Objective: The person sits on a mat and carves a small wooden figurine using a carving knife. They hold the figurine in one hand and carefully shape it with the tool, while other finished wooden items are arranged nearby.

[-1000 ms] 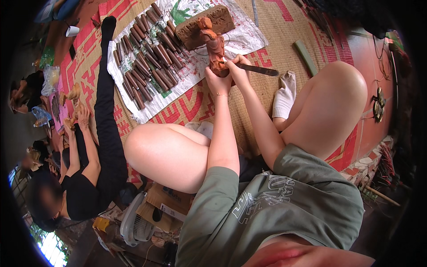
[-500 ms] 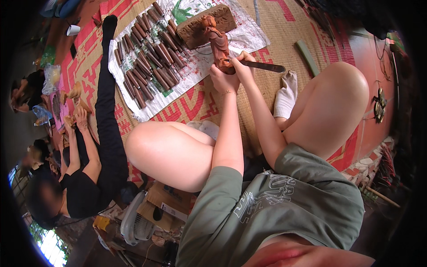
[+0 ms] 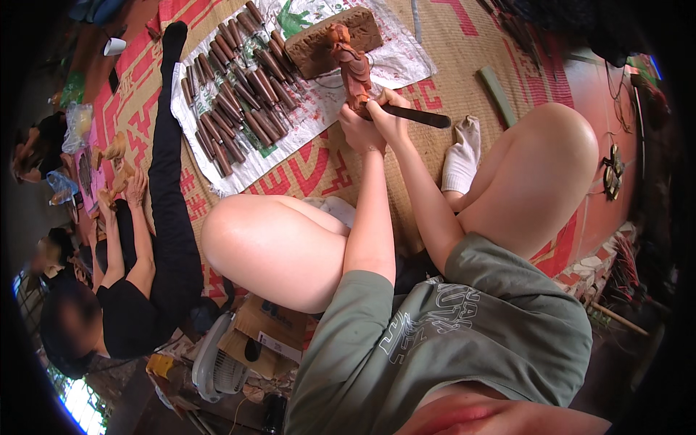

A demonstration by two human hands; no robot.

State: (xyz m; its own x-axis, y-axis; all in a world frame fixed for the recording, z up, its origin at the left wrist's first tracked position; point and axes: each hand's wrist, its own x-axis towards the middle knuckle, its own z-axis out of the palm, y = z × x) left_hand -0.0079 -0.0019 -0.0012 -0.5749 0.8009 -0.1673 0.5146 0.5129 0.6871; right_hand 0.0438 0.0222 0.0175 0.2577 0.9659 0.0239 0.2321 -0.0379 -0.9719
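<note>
A reddish-brown carved wooden figurine (image 3: 353, 71) stands upright in front of me, its upper part leaning toward a carved wooden block (image 3: 335, 42). My left hand (image 3: 360, 130) is closed round the figurine's base. In my right hand (image 3: 390, 116) I grip a carving tool (image 3: 419, 116), its long dark handle pointing right. The tool's working end meets the base near my left fingers; its tip is hidden. Left of the figurine, many brown-handled carving chisels (image 3: 239, 94) lie in rows on a white printed sack (image 3: 225, 174).
A woven straw mat (image 3: 464, 65) with red patterns lies under everything. A pale green bar (image 3: 496, 94) lies to the right, near my socked foot (image 3: 462, 156). At left, a person in black (image 3: 138, 304) works on a wooden piece. A fan (image 3: 217, 362) and cardboard box (image 3: 264, 337) are behind my left side.
The tool's handle has swung slightly lower and left, and my right hand has shifted a little left and down along the figurine's base. My left hand keeps its hold.
</note>
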